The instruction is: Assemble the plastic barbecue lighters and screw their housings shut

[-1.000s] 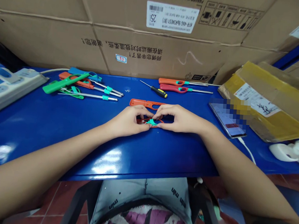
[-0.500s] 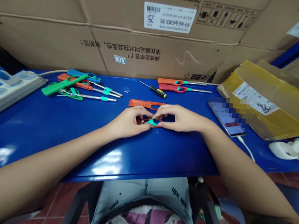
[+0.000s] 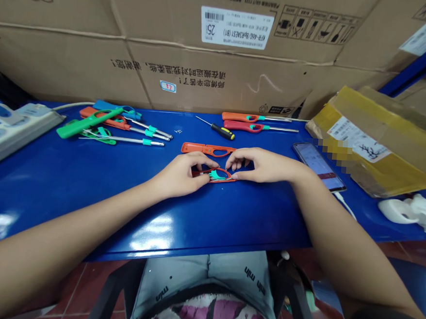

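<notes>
An opened orange lighter casing [image 3: 220, 181] lies on the blue table in front of me, with a green trigger [image 3: 215, 174] and thin wires inside. My left hand [image 3: 182, 178] grips its left end between thumb and fingers and hides that end. At the right end, my right hand [image 3: 267, 166] has its thumb against the casing and its fingers curled around the tip, close to a thin wire. Just behind lies the matching orange casing half [image 3: 195, 148], inner side up.
Several long-nosed lighters [image 3: 102, 122] lie in a pile at left, beside a power strip [image 3: 14, 128]. Behind are a screwdriver [image 3: 222, 131], small screws [image 3: 178, 131] and two lighters [image 3: 240, 125]. A phone [image 3: 318, 164] and taped carton [image 3: 374, 141] are at right.
My right hand has slid slightly right along the casing, so more of the green trigger and the orange loop shows. My left hand keeps its grip.
</notes>
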Demonstrator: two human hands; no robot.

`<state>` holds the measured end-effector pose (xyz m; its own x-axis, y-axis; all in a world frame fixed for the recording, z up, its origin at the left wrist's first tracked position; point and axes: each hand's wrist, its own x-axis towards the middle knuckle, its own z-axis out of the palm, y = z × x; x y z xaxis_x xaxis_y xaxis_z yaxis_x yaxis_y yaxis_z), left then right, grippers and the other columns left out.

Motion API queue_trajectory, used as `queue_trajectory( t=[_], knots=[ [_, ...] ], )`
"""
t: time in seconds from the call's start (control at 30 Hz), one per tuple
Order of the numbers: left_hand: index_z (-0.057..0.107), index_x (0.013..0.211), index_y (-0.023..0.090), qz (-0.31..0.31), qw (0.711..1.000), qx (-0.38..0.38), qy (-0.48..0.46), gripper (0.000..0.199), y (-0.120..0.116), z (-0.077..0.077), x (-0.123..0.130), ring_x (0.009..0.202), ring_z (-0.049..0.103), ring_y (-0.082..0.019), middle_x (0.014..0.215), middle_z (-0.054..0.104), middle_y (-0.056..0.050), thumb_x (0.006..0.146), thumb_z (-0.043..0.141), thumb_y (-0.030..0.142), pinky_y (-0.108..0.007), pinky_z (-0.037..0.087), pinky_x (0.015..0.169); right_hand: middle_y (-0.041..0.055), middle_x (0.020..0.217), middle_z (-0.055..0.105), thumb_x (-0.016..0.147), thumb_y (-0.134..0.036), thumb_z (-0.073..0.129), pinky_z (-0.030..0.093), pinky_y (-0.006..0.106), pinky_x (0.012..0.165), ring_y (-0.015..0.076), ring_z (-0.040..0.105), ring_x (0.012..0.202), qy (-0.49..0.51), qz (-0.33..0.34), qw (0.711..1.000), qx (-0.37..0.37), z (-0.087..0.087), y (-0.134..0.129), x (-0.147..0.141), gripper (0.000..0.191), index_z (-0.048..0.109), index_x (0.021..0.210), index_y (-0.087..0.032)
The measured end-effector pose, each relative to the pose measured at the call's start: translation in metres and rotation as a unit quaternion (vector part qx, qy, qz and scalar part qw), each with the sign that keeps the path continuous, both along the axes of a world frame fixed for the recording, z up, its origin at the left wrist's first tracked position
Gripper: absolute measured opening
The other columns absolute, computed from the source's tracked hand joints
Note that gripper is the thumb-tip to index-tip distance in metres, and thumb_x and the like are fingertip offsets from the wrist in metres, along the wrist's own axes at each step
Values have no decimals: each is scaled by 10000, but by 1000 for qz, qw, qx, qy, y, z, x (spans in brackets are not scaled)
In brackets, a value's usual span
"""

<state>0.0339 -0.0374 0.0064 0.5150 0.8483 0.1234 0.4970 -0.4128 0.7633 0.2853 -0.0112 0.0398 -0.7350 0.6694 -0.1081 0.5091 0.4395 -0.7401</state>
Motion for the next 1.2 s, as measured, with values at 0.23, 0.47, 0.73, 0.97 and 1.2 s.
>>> queue_trajectory(
  t=[0.23,0.47,0.73,0.97,1.2],
  knots=[
    [759,1134,150,-12,1000,-1,3,376,-2,4,0,782,623,-165,1056,754,-77,784,634,206,-292,518,738,36,867,683,781,-397,763,466,296,704,173,594,795,-53,-56,996,-37,0,2,-2,268,699,926,-180],
    [754,1138,142,-19,1000,8,-2,382,0,2,0,812,631,-172,1064,755,-80,778,644,212,-301,530,764,30,822,682,797,-418,748,429,283,666,156,566,742,-82,-54,995,-32,6,1,-1,256,705,857,-173],
    [746,1137,141,-5,1000,-20,-12,390,0,2,0,811,663,-181,1048,766,-80,791,661,299,-304,547,754,39,910,669,853,-418,707,500,285,748,161,601,821,-11,-20,998,53,0,-6,-10,304,696,1027,-170],
    [745,1129,144,-9,999,-40,-22,421,-1,5,0,855,671,-191,1083,763,-83,760,700,340,-318,562,796,42,931,686,843,-415,731,527,297,776,169,635,845,2,-6,998,68,-7,-5,-12,299,701,1019,-176],
    [745,1161,139,52,993,-98,-45,442,11,23,-9,870,673,-210,998,765,-85,774,637,324,-328,552,780,53,957,703,858,-353,714,525,303,796,171,637,859,30,-23,995,91,-5,-5,-13,276,709,1056,-161]
  ],
)
